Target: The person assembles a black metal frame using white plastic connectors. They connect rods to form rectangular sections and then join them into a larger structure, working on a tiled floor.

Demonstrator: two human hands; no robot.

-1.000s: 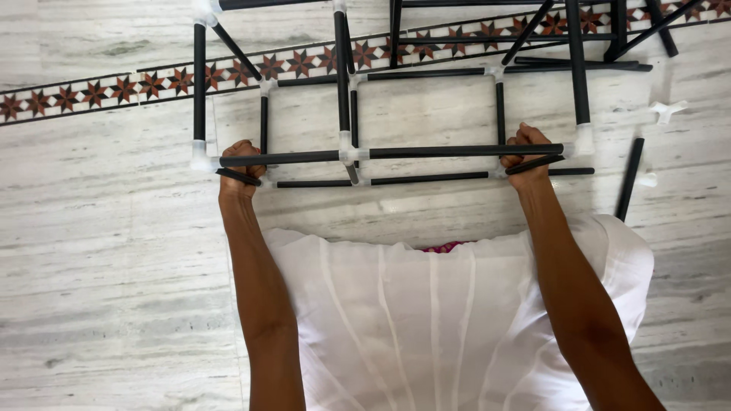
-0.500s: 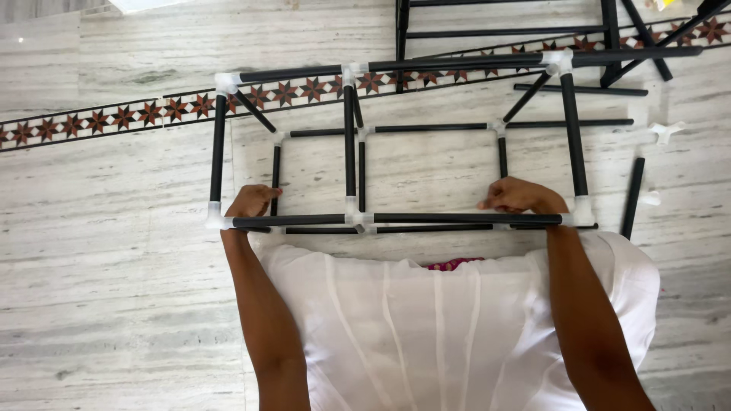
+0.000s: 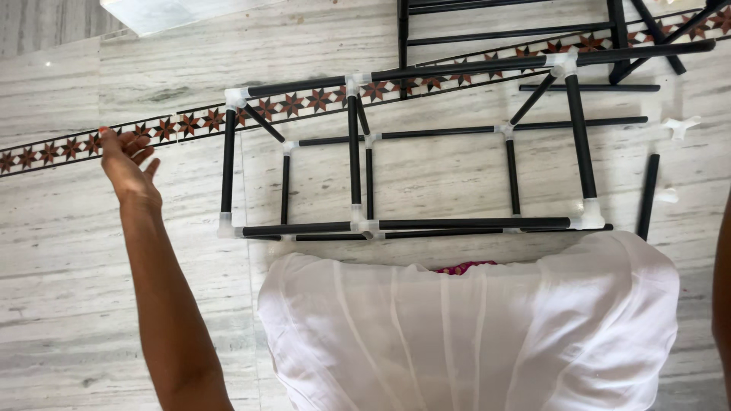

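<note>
Left of the two-bay rod frame (image 3: 411, 152), the left hand (image 3: 128, 169) hangs open and empty, loose rods (image 3: 647, 196) still unjoined beside it.

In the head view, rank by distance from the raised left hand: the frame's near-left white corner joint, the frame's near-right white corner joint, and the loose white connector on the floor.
From the left hand:
1. Near-left corner joint, frame's left end.
2. Near-right corner joint, frame's right end.
3. Loose white connector, floor at far right.
</note>
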